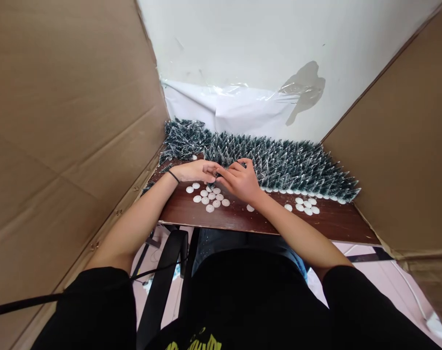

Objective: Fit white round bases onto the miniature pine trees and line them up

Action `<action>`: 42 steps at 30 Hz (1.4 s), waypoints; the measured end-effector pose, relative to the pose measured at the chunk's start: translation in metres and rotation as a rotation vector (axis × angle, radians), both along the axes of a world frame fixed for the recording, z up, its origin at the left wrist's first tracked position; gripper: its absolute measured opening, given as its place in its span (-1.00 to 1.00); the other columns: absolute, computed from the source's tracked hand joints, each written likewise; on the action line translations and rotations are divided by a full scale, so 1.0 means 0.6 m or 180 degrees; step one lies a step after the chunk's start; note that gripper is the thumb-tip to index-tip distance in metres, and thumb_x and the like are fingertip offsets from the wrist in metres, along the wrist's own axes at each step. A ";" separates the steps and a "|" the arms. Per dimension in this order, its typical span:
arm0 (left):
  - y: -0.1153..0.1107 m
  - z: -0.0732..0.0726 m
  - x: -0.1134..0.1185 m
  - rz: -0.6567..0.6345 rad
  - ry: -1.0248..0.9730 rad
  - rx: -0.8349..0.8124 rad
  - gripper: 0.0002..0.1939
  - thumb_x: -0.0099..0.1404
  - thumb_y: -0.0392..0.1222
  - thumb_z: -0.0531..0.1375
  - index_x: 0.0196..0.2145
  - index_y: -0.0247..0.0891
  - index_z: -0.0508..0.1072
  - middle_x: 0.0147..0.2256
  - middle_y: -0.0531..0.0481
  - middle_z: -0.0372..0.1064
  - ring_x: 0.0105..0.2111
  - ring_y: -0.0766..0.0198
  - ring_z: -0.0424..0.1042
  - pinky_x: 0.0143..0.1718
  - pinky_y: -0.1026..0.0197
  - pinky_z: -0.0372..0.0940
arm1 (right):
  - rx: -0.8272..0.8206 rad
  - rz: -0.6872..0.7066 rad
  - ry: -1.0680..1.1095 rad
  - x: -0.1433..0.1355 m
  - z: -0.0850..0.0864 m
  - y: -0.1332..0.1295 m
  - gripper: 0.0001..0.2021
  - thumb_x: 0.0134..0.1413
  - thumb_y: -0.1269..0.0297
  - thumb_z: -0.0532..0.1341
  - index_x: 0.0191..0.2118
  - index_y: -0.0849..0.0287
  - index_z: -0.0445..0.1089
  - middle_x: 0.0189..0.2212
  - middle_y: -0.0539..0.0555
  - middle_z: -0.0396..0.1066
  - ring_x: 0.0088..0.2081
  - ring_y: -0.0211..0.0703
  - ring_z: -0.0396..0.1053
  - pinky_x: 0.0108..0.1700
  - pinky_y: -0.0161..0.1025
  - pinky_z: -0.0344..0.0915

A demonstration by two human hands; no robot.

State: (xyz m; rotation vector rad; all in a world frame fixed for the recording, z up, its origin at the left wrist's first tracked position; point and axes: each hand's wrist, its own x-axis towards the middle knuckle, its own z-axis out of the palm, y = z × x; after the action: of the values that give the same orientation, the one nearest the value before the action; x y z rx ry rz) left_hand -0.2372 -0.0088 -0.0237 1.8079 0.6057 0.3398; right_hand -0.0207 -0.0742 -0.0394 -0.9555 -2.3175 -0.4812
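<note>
My left hand [201, 171] and my right hand [239, 182] meet above the dark brown table, fingertips pinched together. A bit of dark green bristle, from a miniature pine tree [211, 185], shows at the fingers; most of it is hidden by them. Just below lie several round white bases [213, 196], loose in a cluster. Behind my hands stand dense rows of miniature frosted pine trees [286, 163] on white bases. At the back left, more miniature trees lie in a loose heap [186, 138].
A second cluster of white discs [307, 206] lies on the right of the table [337, 223]. Brown cardboard-like walls [78, 97] close in both sides, and a white wall [242, 43] rises behind. A black cable [24, 305] crosses at lower left, near a black chair armrest [162, 287].
</note>
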 end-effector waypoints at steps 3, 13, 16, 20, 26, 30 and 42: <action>0.007 0.013 -0.018 -0.0221 0.0351 -0.0007 -0.37 0.13 0.03 0.41 0.11 -0.26 0.45 -0.21 -0.12 0.57 -0.34 0.32 0.49 -0.33 0.33 0.33 | -0.0036 0.0006 0.0112 0.002 0.002 -0.001 -0.70 0.39 0.22 0.08 0.00 0.11 0.53 -0.40 0.07 0.58 -0.22 -0.09 0.35 0.09 -0.02 -0.02; 0.040 0.039 -0.108 -0.0023 0.1426 0.0615 -0.68 0.07 -0.08 0.30 -0.22 -0.25 0.59 -0.24 0.01 0.58 -0.27 0.31 0.48 -0.22 0.35 0.32 | -0.0224 0.0046 0.0191 -0.004 0.005 -0.011 -0.65 0.39 0.33 -0.02 0.01 0.18 0.50 -0.26 0.12 0.57 -0.21 -0.07 0.32 -0.03 -0.06 0.01; 0.048 0.032 -0.113 0.0082 0.1536 0.0637 -0.65 0.00 -0.10 0.29 -0.23 -0.25 0.59 -0.25 0.02 0.59 -0.27 0.30 0.48 -0.21 0.35 0.32 | -0.0242 0.0088 0.0205 -0.006 0.004 -0.011 -0.63 0.40 0.33 -0.04 0.00 0.21 0.51 -0.27 0.11 0.57 -0.22 -0.09 0.31 -0.03 -0.08 0.00; 0.046 0.034 -0.111 0.0450 0.1755 0.0764 -0.61 -0.02 -0.02 0.32 -0.23 -0.25 0.59 -0.33 0.04 0.57 -0.33 0.30 0.48 -0.26 0.34 0.32 | -0.0277 0.0070 0.0240 -0.002 0.011 -0.010 -0.63 0.40 0.32 -0.04 0.01 0.22 0.50 -0.28 0.11 0.56 -0.21 -0.09 0.31 -0.03 -0.09 -0.01; 0.012 0.040 -0.061 0.0780 0.1698 0.1651 -0.68 0.07 0.06 0.31 -0.37 -0.26 0.59 -0.44 0.06 0.50 -0.45 0.36 0.36 -0.39 0.34 0.18 | -0.0540 -0.0069 0.0644 0.017 0.038 -0.005 -0.67 0.40 0.15 0.05 -0.04 0.22 0.49 -0.37 0.11 0.51 -0.25 -0.05 0.29 -0.12 -0.15 0.05; -0.013 0.030 -0.010 -0.0081 0.1573 0.1497 -0.69 0.09 0.00 0.32 -0.28 -0.26 0.60 -0.44 0.06 0.49 -0.45 0.37 0.34 -0.41 0.36 0.18 | -0.0686 -0.0004 0.0842 0.030 0.050 0.003 -0.74 0.35 0.14 0.13 -0.13 0.17 0.51 -0.41 0.09 0.49 -0.25 -0.04 0.28 -0.13 -0.16 0.10; -0.002 -0.002 0.002 0.0304 0.1300 0.1873 -0.81 0.19 -0.18 0.24 -0.27 -0.30 0.58 -0.40 0.03 0.50 -0.45 0.39 0.39 -0.38 0.39 0.24 | -0.0706 -0.0327 0.0482 0.040 0.052 0.008 -0.81 0.31 0.33 0.11 -0.13 0.19 0.46 -0.30 0.14 0.53 -0.16 0.00 0.26 -0.13 -0.15 -0.01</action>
State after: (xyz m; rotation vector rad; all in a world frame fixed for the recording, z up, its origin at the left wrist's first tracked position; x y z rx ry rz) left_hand -0.2360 -0.0100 -0.0251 2.4482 0.9489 0.2240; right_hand 0.0031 -0.0696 -0.0084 -1.1781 -2.2241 -0.1865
